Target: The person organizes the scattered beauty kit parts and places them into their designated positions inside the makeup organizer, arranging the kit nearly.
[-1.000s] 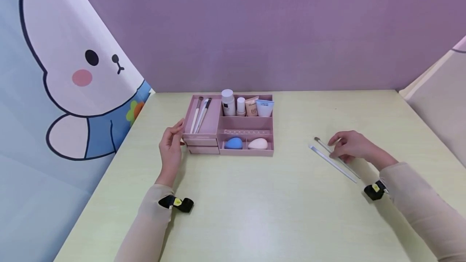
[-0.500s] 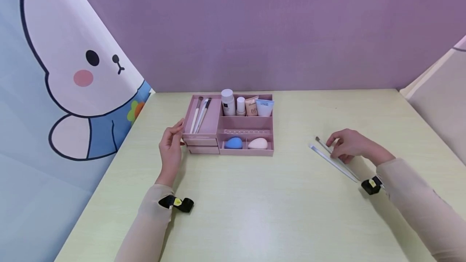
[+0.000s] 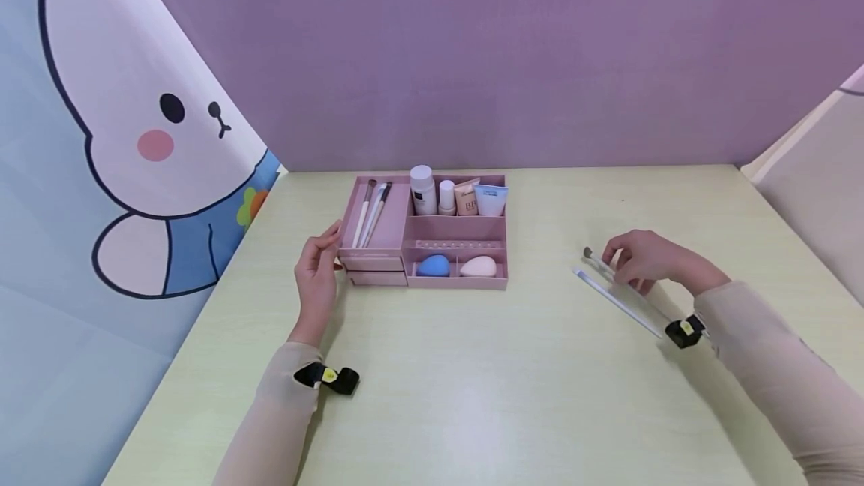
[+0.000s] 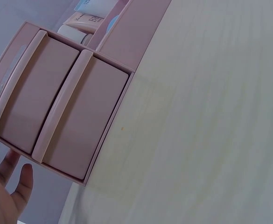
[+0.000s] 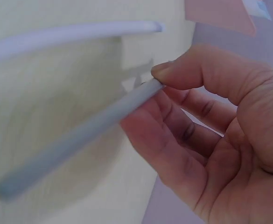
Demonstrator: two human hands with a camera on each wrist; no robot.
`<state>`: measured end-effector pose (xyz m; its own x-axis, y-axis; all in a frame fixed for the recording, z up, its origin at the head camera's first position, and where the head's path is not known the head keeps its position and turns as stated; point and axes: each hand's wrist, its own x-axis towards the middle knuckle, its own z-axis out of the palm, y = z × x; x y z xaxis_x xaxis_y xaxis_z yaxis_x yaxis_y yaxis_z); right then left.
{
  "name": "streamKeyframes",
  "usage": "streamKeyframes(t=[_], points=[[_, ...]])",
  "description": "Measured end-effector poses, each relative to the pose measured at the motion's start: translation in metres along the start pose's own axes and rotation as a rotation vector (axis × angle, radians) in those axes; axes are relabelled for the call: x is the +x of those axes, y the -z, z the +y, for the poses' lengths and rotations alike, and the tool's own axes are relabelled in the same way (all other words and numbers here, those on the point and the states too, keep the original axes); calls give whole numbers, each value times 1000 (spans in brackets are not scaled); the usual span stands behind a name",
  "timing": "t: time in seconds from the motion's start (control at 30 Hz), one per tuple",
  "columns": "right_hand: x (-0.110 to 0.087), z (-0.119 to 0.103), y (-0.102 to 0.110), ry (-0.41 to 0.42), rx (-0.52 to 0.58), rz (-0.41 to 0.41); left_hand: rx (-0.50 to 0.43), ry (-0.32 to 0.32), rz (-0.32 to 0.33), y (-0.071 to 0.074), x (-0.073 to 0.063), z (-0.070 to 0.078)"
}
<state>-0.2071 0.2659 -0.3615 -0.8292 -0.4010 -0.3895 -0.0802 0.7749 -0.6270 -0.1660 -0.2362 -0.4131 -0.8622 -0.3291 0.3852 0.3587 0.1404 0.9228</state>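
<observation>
My right hand (image 3: 648,257) pinches a makeup brush (image 5: 80,133) between thumb and fingers. Its dark bristle head points toward the back left, and the handle slants toward me. A second, pale makeup brush (image 3: 616,301) lies on the table just left of it. At the centre back stands a pink cosmetics organizer (image 3: 457,283). My left hand (image 3: 316,276) rests its fingers against the organizer's left side; in the left wrist view the fingers (image 4: 24,186) are beside the two closed drawers (image 4: 64,107). Several makeup brushes (image 3: 363,216) lie on the organizer's top left tray.
The organizer's back compartment holds a white bottle (image 3: 423,193), a smaller bottle (image 3: 447,199), a BB tube (image 3: 466,199) and a blue tube (image 3: 491,201). A blue sponge (image 3: 433,266) and a pale pink sponge (image 3: 478,267) sit in front. A purple backdrop (image 3: 513,58) rises behind the table.
My right hand has moved slightly back and left, lifting the pinched brush a little, so it stands farther from the second brush. The left hand has stayed at the organizer.
</observation>
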Motion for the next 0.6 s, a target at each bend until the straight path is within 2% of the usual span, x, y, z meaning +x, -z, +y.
streamKeyframes(t=[0.6], points=[[0, -32, -7, 107, 61, 62, -3, 2, 4, -1, 0, 1]])
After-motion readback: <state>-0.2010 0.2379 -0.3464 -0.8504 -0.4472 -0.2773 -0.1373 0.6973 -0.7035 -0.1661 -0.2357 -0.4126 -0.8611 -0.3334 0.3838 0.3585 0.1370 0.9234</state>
